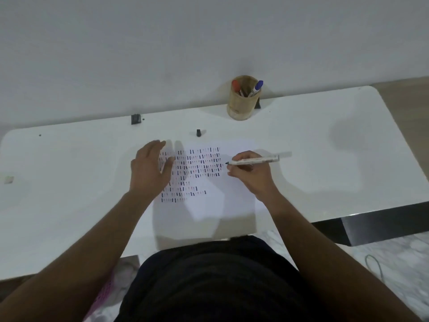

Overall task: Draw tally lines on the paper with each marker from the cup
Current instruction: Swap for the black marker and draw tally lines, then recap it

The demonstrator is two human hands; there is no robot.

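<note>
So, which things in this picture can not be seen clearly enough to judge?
- Head view: the left hand covers the left end of the white paper sheet; marks there are hidden.
- The round wooden cup hides its markers' lower parts; their count is unclear.
- The right hand holds a white marker; whether the tip touches is too small to tell.
- The tally marks' colours are blurred.

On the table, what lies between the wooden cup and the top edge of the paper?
In the head view, a small black marker cap stands on the white table, between the cup and the paper, offset to the left. The rest of that stretch is bare.
</note>
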